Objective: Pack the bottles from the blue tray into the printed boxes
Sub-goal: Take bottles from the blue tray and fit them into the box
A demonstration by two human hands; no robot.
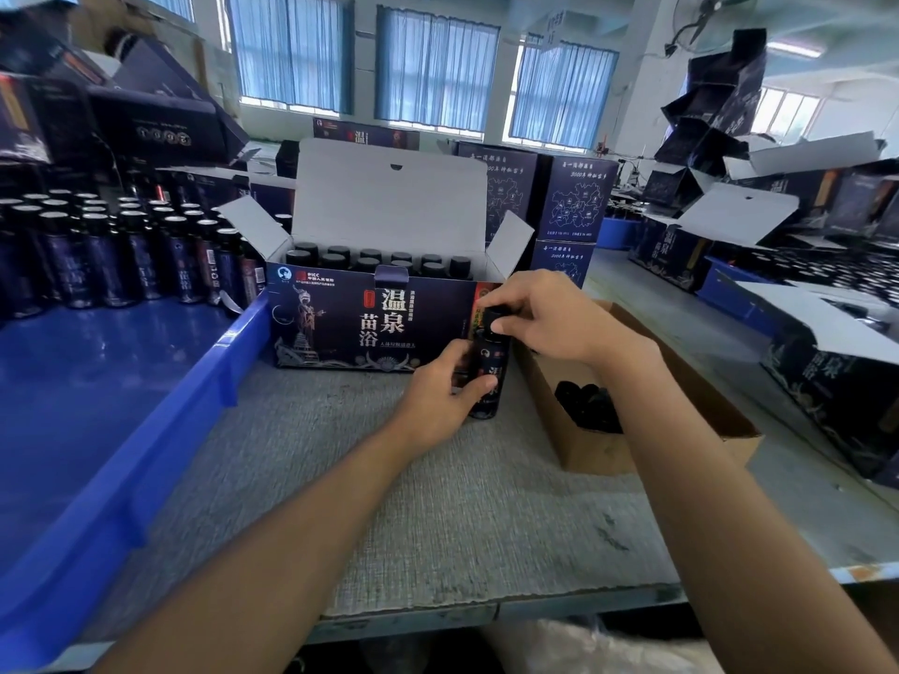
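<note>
A dark bottle [492,362] with a black cap stands on the grey table mat in front of the right end of an open printed box [365,323]. My left hand [440,391] grips the bottle's lower body. My right hand [540,313] pinches its cap from above. The printed box has its white lid flap up and holds two rows of capped bottles [369,260]. The blue tray [146,430] lies at the left, with several dark bottles [121,255] standing at its far end.
A brown cardboard box [681,411] holding black caps sits right of the bottle. More printed boxes stand behind and at the right, some open, some stacked. The table's front edge [486,610] runs below my forearms.
</note>
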